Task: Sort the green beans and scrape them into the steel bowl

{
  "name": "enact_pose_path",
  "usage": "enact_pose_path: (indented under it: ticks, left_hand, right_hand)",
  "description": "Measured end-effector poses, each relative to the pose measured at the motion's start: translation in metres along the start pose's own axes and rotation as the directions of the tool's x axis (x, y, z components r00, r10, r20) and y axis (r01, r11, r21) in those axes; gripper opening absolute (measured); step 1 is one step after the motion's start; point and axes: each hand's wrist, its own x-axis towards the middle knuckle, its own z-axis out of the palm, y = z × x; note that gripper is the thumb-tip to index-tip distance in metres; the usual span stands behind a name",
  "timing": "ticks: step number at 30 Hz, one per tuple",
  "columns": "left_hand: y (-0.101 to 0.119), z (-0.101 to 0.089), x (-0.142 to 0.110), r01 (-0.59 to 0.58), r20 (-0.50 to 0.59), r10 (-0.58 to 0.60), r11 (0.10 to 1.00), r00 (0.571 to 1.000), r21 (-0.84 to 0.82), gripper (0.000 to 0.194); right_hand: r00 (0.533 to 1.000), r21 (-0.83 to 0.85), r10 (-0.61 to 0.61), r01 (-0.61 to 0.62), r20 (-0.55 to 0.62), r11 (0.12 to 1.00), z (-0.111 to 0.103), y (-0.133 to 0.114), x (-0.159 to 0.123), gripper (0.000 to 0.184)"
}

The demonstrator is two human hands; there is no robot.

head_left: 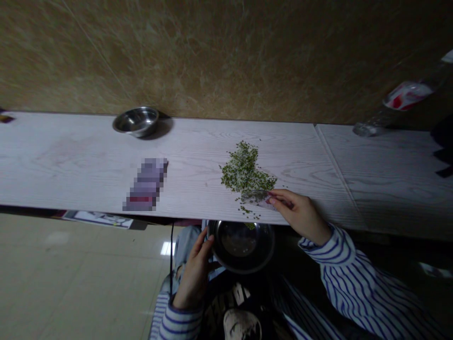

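My left hand (197,267) grips the rim of a metal bowl (244,262), held just below the table's front edge. A few green grains lie inside the bowl, near its far side. Between the thumb and fingers of my right hand (299,212) is a thin clear plastic piece (255,197); its exact kind I cannot make out. The plastic touches the near side of a spread of small green beans (242,167) on the white wood-grain table (198,156). Some loose beans lie between the plastic and the edge above the bowl.
At the back left stands a smaller steel bowl (137,122). A blurred-out flat purplish item (146,185) lies near the front edge. To the right, a clear plastic bottle (389,106) with a red and white label stands by the marbled wall (226,56). A seam crosses the tabletop.
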Motion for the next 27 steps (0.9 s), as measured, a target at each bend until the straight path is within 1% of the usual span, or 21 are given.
enact_pose_path:
  ticks: [7,9,14,19,24,27]
  left_hand:
    - [0.002,-0.001,-0.001,-0.018,-0.030,0.018,1.000,0.999,0.004,0.057]
    - [0.002,-0.001,-0.001,-0.021,-0.035,0.021,1.000,0.999,0.007,0.056]
    - [-0.001,-0.003,0.001,-0.029,-0.004,0.029,0.999,1.000,0.014,0.058]
    - [-0.003,-0.001,-0.001,-0.027,0.004,0.027,1.000,1.000,0.003,0.063]
    - [0.000,0.007,-0.006,-0.017,-0.008,0.017,0.999,1.000,-0.033,0.060]
    - [0.000,0.010,-0.007,-0.007,-0.013,0.007,1.000,1.000,-0.026,0.059]
  right_hand:
    - [0.998,-0.050,-0.035,0.037,0.053,0.998,0.003,-0.005,-0.004,0.025]
    - [0.998,-0.045,-0.031,0.033,0.050,0.998,0.002,-0.004,-0.006,0.025]
    - [0.999,-0.038,-0.030,0.031,0.020,0.999,0.003,-0.003,-0.007,0.025]
    - [0.999,-0.029,-0.026,0.027,0.036,0.999,0.002,-0.007,-0.009,0.023]
    - [0.999,-0.040,0.021,-0.023,-0.046,0.999,-0.007,0.003,-0.019,0.025]
    - [0.996,-0.042,0.042,-0.045,-0.073,0.998,-0.007,0.007,-0.029,0.025]
